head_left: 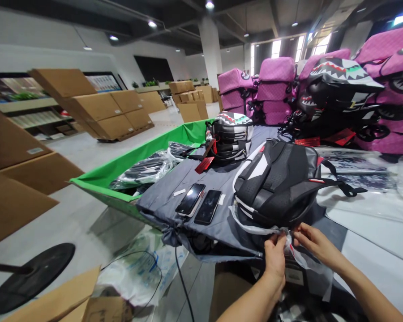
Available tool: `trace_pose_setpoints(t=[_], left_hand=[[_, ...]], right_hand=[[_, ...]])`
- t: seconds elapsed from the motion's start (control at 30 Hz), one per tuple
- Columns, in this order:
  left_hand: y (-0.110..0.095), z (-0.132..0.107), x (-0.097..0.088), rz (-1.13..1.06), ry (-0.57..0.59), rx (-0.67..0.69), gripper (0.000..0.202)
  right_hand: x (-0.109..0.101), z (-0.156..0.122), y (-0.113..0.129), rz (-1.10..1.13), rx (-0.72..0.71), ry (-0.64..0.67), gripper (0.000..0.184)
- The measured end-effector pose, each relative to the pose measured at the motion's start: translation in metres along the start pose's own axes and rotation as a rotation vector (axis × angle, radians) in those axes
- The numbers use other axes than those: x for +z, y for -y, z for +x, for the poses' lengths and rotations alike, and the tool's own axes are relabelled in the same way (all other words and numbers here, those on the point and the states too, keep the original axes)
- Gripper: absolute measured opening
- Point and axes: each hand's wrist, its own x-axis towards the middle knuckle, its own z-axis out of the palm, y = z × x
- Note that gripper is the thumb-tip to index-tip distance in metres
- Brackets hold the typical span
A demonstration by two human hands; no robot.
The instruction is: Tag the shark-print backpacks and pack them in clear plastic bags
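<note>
Left hand (274, 259) and right hand (317, 243) at lower centre-right, both pinched narrow on the gathered edge of a clear plastic bag (289, 239), the two grips just beside each other; that bag sits around the lower end of a black backpack (277, 183), which lies just above the hands on a grey cloth (218, 172); two black smartphones (199, 203) lie side by side on the cloth, left of the backpack; a grey shark-print backpack (230, 136) stands beyond them, a red tag (204, 160) hanging at its side; green-lined bin (121, 167) at centre-left holds plastic-wrapped black goods (143, 172); pink bags (273, 78) stacked upper right; cardboard cartons (100, 107) upper left.
</note>
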Motion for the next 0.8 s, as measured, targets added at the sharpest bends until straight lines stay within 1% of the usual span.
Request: trace_pose_setpoints(t=[0.07,0.17,0.3,0.37,0.47,0.53,0.57,0.6,0.67,0.73,0.8], left_hand=[[0.0,0.0,-0.001,-0.022,-0.007,-0.02,0.048],[-0.001,0.001,-0.003,-0.02,-0.026,-0.032,0.052],[-0.002,0.002,-0.004,-0.009,0.01,-0.039,0.057],[-0.002,0.001,-0.004,-0.017,-0.003,-0.043,0.058],[0.0,0.001,-0.003,-0.044,-0.074,-0.059,0.063],[0.002,0.001,-0.002,-0.059,-0.106,-0.055,0.066],[0.003,0.002,-0.002,-0.065,-0.111,-0.047,0.067],[0.003,0.003,-0.002,-0.07,-0.111,-0.039,0.069],[0.004,0.005,-0.002,-0.082,-0.115,-0.041,0.074],[0.004,0.005,-0.003,-0.107,-0.138,-0.048,0.079],[0.002,0.005,-0.002,-0.134,-0.143,-0.048,0.081]], right_hand=[[0.007,0.002,-0.003,0.076,0.074,-0.001,0.051],[0.017,0.006,-0.009,0.132,0.16,0.036,0.044],[0.021,0.01,-0.009,0.13,0.214,0.067,0.037],[0.019,0.011,-0.007,0.091,0.194,0.024,0.036],[0.015,0.011,-0.008,0.011,0.125,-0.134,0.036],[0.013,0.011,-0.012,-0.054,0.058,-0.183,0.037],[0.011,0.011,-0.015,-0.075,0.044,-0.165,0.038],[0.01,0.011,-0.019,-0.076,0.06,-0.127,0.042],[0.009,0.012,-0.026,-0.028,0.157,-0.044,0.051],[0.009,0.013,-0.032,0.02,0.251,-0.019,0.056],[0.011,0.014,-0.033,0.045,0.299,-0.022,0.056]])
